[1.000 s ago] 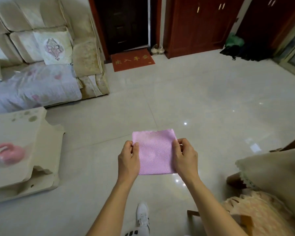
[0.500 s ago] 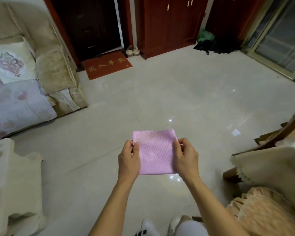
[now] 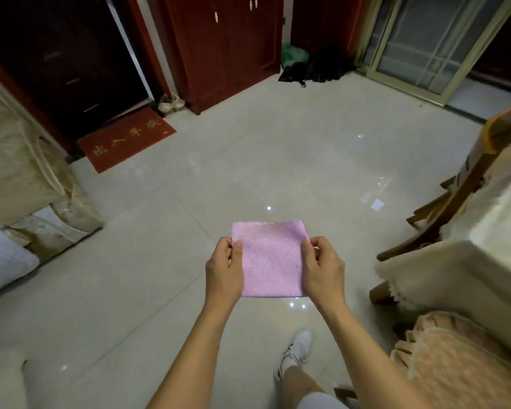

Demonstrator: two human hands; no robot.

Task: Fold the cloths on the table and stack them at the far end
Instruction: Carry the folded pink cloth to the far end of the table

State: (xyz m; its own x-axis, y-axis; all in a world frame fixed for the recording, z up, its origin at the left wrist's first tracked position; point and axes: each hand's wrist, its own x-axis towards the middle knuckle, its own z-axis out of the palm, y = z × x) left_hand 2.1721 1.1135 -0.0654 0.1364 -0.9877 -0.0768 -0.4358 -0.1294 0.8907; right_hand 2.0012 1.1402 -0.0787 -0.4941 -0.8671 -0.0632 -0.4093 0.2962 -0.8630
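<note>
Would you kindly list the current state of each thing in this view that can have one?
Pink cloth: folded to a rough square, held in the air above the floor.
Left hand: grip closed on the cloth's left edge.
Right hand: grip closed on the cloth's right edge.
Red cabinet doors: shut.
Doormat: lying flat on the floor.
Glass door: appears shut.

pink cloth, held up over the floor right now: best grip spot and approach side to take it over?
Take the pink cloth by its free top edge, coming from the far side and above. It hangs flat as a folded square, the left hand and right hand pinching its side edges, so the scalloped top edge and the bottom edge are bare. A pinch at both top corners would probably keep the layers together.
</note>
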